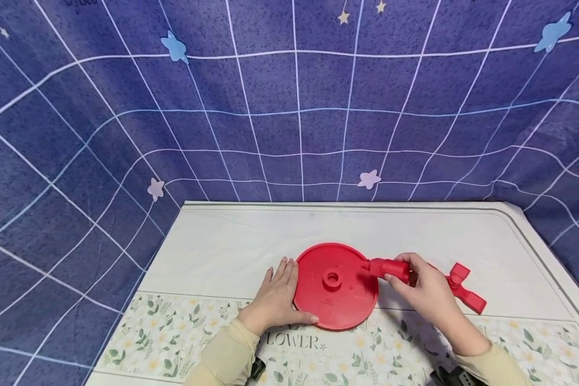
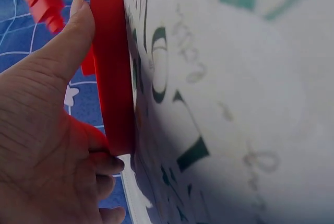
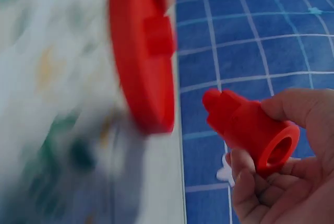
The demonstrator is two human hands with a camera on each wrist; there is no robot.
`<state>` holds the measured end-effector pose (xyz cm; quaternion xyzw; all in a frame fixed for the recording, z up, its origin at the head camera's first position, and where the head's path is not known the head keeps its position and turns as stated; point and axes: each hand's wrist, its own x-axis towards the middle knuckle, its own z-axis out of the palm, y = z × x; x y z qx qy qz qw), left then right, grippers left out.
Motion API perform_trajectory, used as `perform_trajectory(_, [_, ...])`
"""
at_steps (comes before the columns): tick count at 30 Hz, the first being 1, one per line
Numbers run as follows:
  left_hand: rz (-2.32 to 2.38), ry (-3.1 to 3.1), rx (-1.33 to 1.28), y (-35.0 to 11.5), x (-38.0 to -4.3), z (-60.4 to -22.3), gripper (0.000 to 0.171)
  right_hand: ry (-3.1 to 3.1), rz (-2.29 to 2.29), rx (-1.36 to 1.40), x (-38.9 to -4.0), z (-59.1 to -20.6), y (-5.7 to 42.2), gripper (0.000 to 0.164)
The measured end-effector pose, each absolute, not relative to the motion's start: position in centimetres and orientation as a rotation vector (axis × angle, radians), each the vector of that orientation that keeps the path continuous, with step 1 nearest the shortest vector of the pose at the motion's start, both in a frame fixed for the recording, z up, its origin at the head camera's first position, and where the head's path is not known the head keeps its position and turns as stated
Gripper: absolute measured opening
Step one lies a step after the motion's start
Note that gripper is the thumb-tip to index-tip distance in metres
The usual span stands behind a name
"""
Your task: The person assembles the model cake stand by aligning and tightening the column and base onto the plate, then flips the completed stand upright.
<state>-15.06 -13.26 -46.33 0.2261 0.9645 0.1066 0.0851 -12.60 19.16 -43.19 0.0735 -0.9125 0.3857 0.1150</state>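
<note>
A shallow red plastic disc [image 1: 349, 308] with a raised rim and a hollow central hub lies on the table. My left hand [image 1: 277, 300] rests against its left side, fingers extended along the edge and thumb touching the near rim. In the left wrist view that thumb [image 2: 78, 25] reaches over the rim. My right hand [image 1: 427, 289] pinches a red stepped plastic tube [image 1: 393, 268] between thumb and fingers, its narrow end pointing left above the disc's right part. The right wrist view shows the round hole in the wide end of the tube [image 3: 250, 127].
Right of my right hand lies a red plastic piece with splayed arms [image 1: 468, 297], partly hidden by the hand. A white cloth [image 1: 231, 230] with a floral band covers the table. Blue grid-patterned fabric [image 1: 270, 128] hangs behind and at the sides.
</note>
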Motion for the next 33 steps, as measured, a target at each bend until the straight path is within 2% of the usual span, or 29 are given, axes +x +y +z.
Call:
perform_trajectory(9, [0.325, 2.859, 0.658, -13.4, -15.0, -46.3, 0.126, -2.691, 1.36, 0.508, -14.4, -42.4, 15.9, 0.036])
perform_trajectory(21, [0.316, 2.83, 0.63, -13.3, -15.2, -46.5, 0.126, -2.704, 0.992, 0.722, -15.6, -42.3, 13.0, 0.04])
perform_trajectory(33, [0.349, 2.812, 0.601, -13.2, -15.0, -46.2, 0.126, -2.671, 0.96, 0.851, -16.2, -41.6, 11.4, 0.049])
